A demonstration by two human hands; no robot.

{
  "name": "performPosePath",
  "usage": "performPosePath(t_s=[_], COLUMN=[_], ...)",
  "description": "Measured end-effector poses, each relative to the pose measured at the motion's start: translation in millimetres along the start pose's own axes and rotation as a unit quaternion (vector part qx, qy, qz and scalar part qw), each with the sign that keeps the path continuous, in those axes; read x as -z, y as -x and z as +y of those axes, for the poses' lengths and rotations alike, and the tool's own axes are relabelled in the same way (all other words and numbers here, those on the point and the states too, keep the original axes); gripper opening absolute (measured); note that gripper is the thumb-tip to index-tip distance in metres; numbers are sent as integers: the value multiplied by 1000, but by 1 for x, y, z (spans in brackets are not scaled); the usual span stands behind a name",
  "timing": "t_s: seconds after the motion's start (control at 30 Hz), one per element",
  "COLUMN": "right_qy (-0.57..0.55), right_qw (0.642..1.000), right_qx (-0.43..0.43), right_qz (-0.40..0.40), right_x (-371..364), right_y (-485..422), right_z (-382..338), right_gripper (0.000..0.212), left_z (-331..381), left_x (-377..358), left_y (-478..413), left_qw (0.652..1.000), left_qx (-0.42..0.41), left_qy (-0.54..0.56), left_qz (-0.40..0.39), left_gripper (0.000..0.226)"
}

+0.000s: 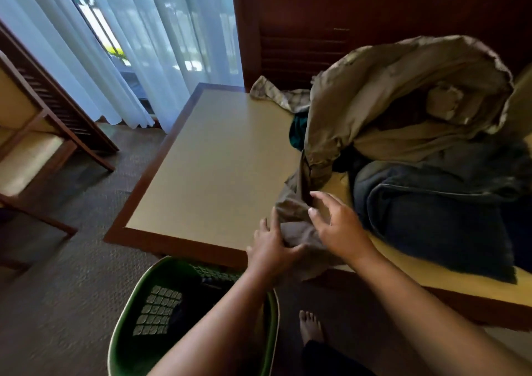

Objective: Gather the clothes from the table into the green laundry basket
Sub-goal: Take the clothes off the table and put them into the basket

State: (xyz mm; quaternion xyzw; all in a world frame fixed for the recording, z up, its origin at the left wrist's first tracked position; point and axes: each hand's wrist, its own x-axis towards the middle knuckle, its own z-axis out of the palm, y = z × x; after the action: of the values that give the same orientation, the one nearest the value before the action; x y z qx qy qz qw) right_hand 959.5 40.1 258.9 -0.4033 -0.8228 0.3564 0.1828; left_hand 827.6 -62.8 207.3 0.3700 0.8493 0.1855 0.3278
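Note:
A large khaki garment (383, 93) arches up off the table (218, 159) on the right, its lower end bunched at the near table edge. My left hand (272, 249) grips that bunched end from the left. My right hand (339, 226) presses on the same fabric with fingers curled over it. Dark blue jeans (431, 211) lie on the table to the right of my hands. A checked cloth (276, 93) and a teal piece (298, 130) lie behind the khaki garment. The green laundry basket (135, 298) stands on the floor below the table edge, under my left forearm, with dark cloth inside.
A wooden chair with a cream cushion (31, 151) stands at the left. White curtains (121, 44) hang before a window behind. A dark wooden cabinet (331, 15) rises behind the table. My bare foot (309, 325) is on the patterned carpet beside the basket.

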Motion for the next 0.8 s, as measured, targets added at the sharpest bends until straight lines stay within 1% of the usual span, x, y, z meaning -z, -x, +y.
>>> performPosePath(t_s=[0.03, 0.07, 0.1, 0.13, 0.17, 0.2, 0.23, 0.27, 0.33, 0.4, 0.43, 0.47, 0.5, 0.53, 0.57, 0.6, 0.67, 0.7, 0.73, 0.77, 0.8], right_qy=[2, 4, 11, 30, 65, 118, 188, 267, 395, 487, 522, 542, 546, 531, 494, 437, 267, 158, 34, -99, -231], right_qw=[1000, 1000, 999, 997, 993, 984, 970, 951, 910, 872, 853, 839, 837, 846, 868, 898, 962, 985, 996, 992, 970], right_qx=[7, 17, 35, 64, 97, 126, 144, 150, 121, 51, 17, -11, -26, -37, -47, -52, -26, 4, 36, 53, 62], right_qz=[2, 4, 8, 17, 30, 40, 48, 50, 22, -18, -28, -32, -32, -32, -24, -7, 45, 68, 73, 57, 32], right_x=[13, 24, 35, 45, 55, 63, 72, 82, 97, 105, 108, 110, 112, 114, 117, 119, 124, 129, 135, 144, 152], right_y=[-15, -31, -47, -63, -82, -101, -121, -141, -175, -202, -211, -219, -224, -229, -230, -229, -219, -211, -202, -191, -181], right_z=[5, 11, 16, 22, 27, 33, 37, 40, 45, 53, 58, 62, 66, 69, 69, 68, 54, 43, 30, 16, 4], right_gripper=[40, 40, 39, 39, 42, 48, 59, 71, 91, 100, 98, 87, 72, 56, 43, 36, 35, 36, 35, 33, 30], left_z=[7, 13, 18, 21, 24, 29, 35, 43, 67, 94, 107, 118, 128, 137, 145, 150, 154, 155, 160, 173, 183], left_x=[-7, -14, -18, -19, -19, -16, -11, -5, 14, 38, 49, 58, 66, 73, 79, 82, 86, 89, 93, 98, 104], left_y=[-5, -9, -12, -15, -19, -21, -23, -24, -26, -28, -29, -32, -35, -39, -43, -46, -53, -57, -59, -60, -63], left_qw=[999, 995, 991, 992, 996, 998, 992, 983, 958, 936, 931, 927, 925, 920, 919, 921, 936, 940, 940, 939, 934], left_qx=[16, 33, 51, 60, 65, 59, 44, 17, -48, -89, -104, -120, -131, -146, -160, -181, -215, -221, -225, -226, -210], left_qy=[-50, -94, -120, -110, -57, 27, 115, 183, 278, 331, 337, 337, 333, 335, 320, 291, 184, 136, 111, 111, 162], left_qz=[-3, -4, -9, -13, -16, -13, -6, 8, 53, 82, 100, 114, 127, 141, 162, 187, 209, 221, 229, 236, 241], left_gripper=[122, 118, 107, 88, 64, 40, 24, 15, 18, 21, 17, 12, 9, 9, 10, 12, 18, 28, 42, 57, 75])
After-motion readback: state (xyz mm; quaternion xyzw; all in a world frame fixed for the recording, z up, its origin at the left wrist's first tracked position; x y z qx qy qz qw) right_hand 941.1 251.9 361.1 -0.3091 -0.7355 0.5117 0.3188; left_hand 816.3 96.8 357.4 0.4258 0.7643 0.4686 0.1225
